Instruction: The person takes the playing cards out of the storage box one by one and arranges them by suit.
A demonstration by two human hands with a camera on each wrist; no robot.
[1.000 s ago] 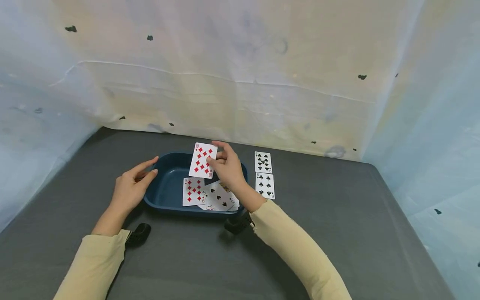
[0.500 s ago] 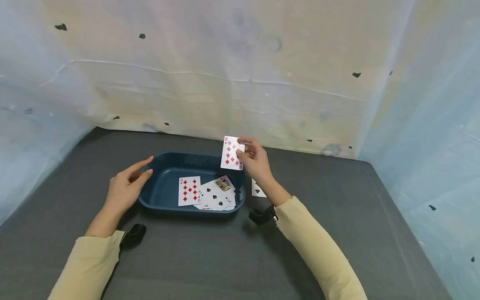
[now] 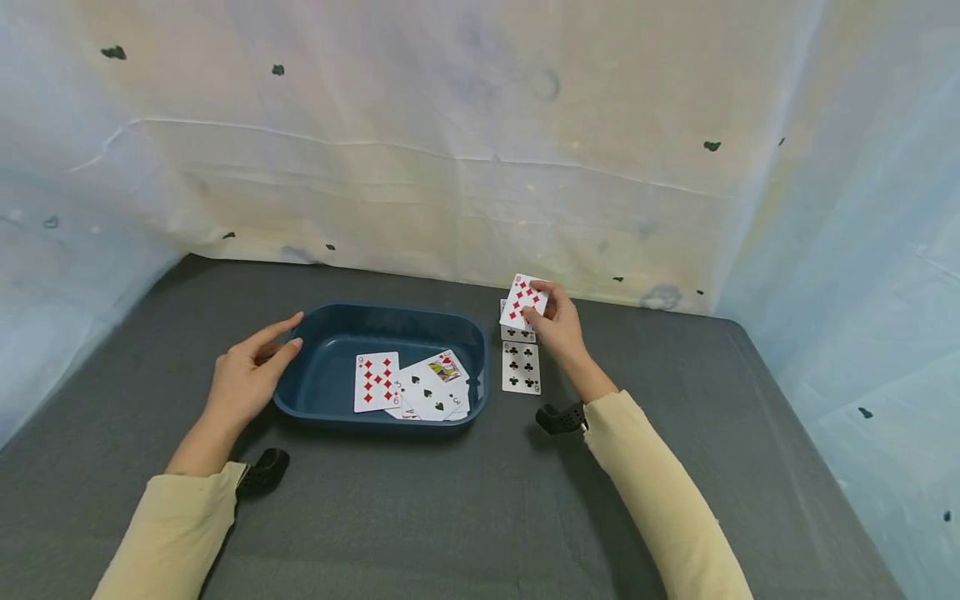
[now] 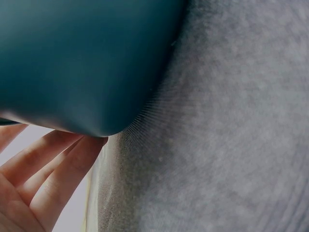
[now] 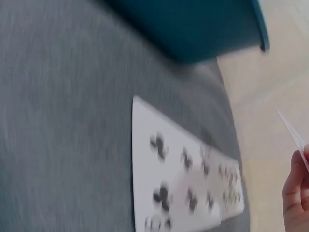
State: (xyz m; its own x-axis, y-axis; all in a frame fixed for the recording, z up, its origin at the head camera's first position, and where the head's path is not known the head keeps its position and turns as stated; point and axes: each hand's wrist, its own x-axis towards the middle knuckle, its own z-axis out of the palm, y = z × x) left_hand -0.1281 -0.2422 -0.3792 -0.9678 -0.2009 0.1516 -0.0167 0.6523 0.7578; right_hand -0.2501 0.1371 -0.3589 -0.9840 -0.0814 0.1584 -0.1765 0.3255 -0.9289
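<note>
The right hand point(image 3: 557, 321) pinches a red diamond card point(image 3: 522, 301) above 2 club cards point(image 3: 521, 367) lying near the table's far edge, beside the blue tray point(image 3: 318, 392). About 4 cards point(image 3: 408, 387) remain inside. The left hand point(image 3: 251, 375) rests open-fingered against the tray's left wall.

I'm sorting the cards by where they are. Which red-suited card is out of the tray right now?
The diamond card pinched in the right hand, held above the club cards on the table. The nine of diamonds lies inside the blue tray.
</note>
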